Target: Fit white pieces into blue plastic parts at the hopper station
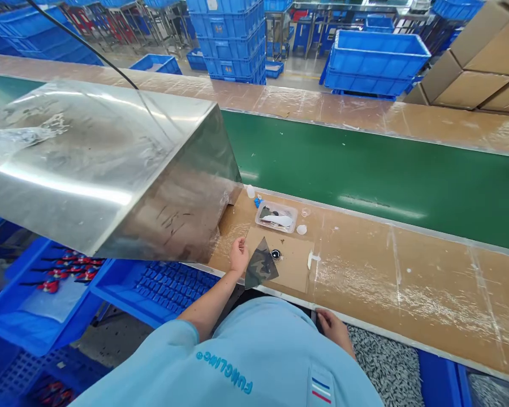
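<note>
Left hand [238, 255] lies open beside a dark plastic sheet [261, 264], grip wide. Right hand [333, 329] curls at the near bench [390, 282] edge, grip narrow and empty

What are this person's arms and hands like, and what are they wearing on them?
The arms are bare below a short light-blue T-shirt sleeve. The left hand and right hand wear no gloves. The T-shirt has teal lettering and a blue, white and red striped mark.

Left hand [239, 255] forward, right hand [333, 329] back
</note>
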`<state>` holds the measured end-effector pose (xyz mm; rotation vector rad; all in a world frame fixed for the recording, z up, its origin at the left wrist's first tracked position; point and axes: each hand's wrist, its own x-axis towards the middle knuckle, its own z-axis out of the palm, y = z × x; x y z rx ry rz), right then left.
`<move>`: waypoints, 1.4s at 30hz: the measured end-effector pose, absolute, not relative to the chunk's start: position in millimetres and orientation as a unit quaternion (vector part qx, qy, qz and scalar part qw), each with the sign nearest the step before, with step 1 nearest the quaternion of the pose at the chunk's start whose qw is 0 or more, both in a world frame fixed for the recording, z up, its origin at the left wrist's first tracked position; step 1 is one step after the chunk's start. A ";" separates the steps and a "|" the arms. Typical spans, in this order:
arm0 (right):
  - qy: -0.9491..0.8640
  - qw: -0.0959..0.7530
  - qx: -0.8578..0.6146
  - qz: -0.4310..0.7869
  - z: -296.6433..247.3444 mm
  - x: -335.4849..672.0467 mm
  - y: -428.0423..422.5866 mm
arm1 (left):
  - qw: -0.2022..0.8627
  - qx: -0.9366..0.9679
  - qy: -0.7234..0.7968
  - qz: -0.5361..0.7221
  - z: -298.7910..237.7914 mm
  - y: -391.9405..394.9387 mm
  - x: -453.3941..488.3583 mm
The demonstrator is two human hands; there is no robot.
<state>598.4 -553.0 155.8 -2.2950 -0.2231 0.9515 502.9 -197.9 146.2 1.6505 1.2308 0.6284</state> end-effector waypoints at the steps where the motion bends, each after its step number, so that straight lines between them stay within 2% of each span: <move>1: -0.085 0.323 -0.869 0.364 163.0 603.9 -550.0 | 0.471 0.682 0.501 0.251 149.2 -198.9 500.9; 6: -0.064 0.348 -0.864 0.357 182.3 624.5 -537.6 | 0.454 0.701 0.491 0.247 158.3 -204.1 491.8; 17: -0.090 0.341 -0.867 0.353 172.4 625.9 -531.0 | 0.431 0.753 0.451 0.209 153.7 -228.4 469.9; 24: -0.056 0.337 -0.882 0.325 153.4 627.9 -538.4 | 0.376 0.806 0.445 0.103 146.9 -232.5 470.5; 29: -0.028 0.381 -0.858 0.345 137.3 629.7 -544.6 | 0.325 0.837 0.438 0.045 144.4 -231.7 479.8; 36: -0.008 0.407 -0.842 0.354 135.8 633.4 -546.2 | 0.339 0.827 0.449 -0.001 154.4 -231.4 488.7; 42: -0.012 0.391 -0.853 0.347 152.0 630.4 -553.6 | 0.370 0.804 0.466 -0.003 170.6 -235.3 495.2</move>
